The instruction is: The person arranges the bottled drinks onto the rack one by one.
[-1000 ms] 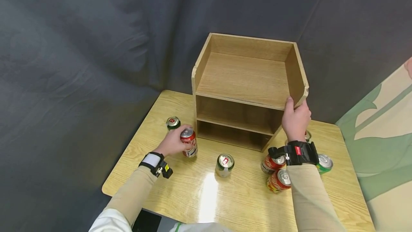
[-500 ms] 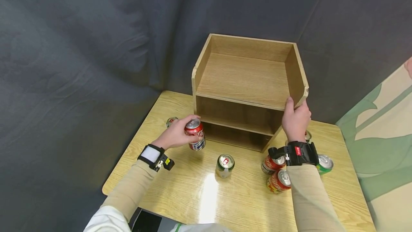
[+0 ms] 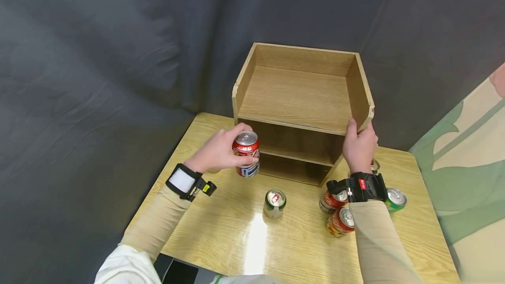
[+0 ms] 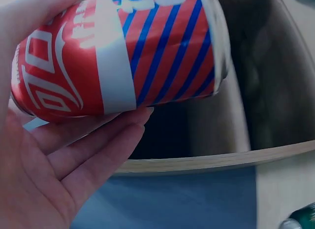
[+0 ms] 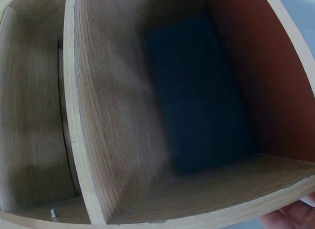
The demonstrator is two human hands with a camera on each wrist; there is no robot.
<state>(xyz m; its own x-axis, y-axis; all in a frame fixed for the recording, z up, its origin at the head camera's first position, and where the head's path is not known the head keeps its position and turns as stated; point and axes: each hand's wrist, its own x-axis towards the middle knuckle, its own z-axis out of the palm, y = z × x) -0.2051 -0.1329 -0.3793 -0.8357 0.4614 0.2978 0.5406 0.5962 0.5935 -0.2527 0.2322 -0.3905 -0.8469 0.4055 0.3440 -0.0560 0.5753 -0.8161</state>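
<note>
My left hand (image 3: 218, 150) holds a red soda can (image 3: 246, 143) upright, raised in front of the wooden shelf unit's (image 3: 300, 95) left side. In the left wrist view the can (image 4: 162, 47) shows blue stripes and a white band, with fingers (image 4: 98, 150) beneath it and shelf compartments behind. My right hand (image 3: 360, 148) grips the front of the unit's right side panel, thumb on the inner side. The right wrist view shows bare compartments (image 5: 118, 115) and some fingertips (image 5: 293, 216) at the lower right edge.
A green-topped can (image 3: 274, 205) stands on the table (image 3: 213, 231) before the unit. Two red cans (image 3: 340, 222) stand left of my right forearm, and a green can (image 3: 396, 200) is right of it. Another can (image 3: 375, 165) is partly hidden behind that wrist.
My left hand has raised the red can and carried it right and forward, towards the shelf unit. It now hides the can at the back left. My right hand keeps its grip.
</note>
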